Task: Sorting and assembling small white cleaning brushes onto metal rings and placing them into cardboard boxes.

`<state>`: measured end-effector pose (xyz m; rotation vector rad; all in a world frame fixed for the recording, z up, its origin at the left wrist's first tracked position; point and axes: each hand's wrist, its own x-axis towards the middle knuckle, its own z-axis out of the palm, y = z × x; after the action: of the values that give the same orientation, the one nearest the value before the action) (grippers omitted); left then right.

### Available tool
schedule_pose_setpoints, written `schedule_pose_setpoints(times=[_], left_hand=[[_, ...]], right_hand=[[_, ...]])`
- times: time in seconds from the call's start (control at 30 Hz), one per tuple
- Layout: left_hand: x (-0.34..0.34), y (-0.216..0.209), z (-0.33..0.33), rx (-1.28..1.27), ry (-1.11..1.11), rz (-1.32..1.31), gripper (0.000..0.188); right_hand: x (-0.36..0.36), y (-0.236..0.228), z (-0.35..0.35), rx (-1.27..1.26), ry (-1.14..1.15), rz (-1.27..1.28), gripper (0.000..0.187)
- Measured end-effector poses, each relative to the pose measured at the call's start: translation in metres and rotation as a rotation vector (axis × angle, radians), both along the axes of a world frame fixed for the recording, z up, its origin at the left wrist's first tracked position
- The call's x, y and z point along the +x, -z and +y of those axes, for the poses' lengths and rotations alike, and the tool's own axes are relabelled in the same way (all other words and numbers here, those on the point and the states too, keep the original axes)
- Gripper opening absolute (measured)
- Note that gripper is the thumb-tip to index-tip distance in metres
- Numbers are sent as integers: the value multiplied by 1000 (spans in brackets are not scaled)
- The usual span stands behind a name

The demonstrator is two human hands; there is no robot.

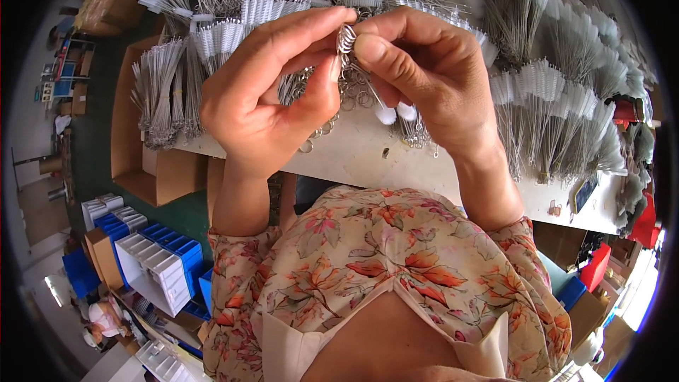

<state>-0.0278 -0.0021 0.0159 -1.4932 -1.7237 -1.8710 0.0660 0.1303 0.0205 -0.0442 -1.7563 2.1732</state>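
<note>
Both hands are raised over the table and meet at a small cluster of shiny metal rings (346,39). My left hand (272,88) pinches the rings between thumb and fingertips. From the other side, my right hand (435,74) closes thumb and index finger on the same cluster. A thin wire brush with a white tip (385,114) slants down below the right hand; whether it is tied to the rings is hidden by the fingers. More loose rings (306,146) lie on the table behind and under the left hand.
Bundles of wire brushes with white bristles (544,92) crowd the back and right of the white table (417,170). More bundles (166,88) stand at its left. A cardboard box (173,173) and blue and white plastic bins (152,262) are at the left. A phone-like dark object (585,193) lies at the right.
</note>
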Motion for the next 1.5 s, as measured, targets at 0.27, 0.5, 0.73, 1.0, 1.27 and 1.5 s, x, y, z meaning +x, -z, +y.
schedule_pose_setpoints(times=[0.27, 0.5, 0.73, 1.0, 1.27, 1.5], left_hand=[[-16, -13, -7, -174, 126, -12, 32], [-12, -18, -2, -186, 209, -232, 26], [-16, -19, -4, -335, 278, -445, 16], [-7, -23, -2, -588, 62, 30, 18], [6, -32, -13, -607, 264, -547, 18], [15, -4, -17, -93, 249, -580, 20]], right_hand=[[-2, -4, 13, 212, -81, -26, 13], [2, 7, 3, 62, 9, 20, 16], [6, 6, 13, -62, -144, -16, 15], [10, 13, 15, 11, -1, -30, 13], [17, 19, 9, -50, -79, -42, 13], [21, 21, -16, -31, -75, 71, 12]])
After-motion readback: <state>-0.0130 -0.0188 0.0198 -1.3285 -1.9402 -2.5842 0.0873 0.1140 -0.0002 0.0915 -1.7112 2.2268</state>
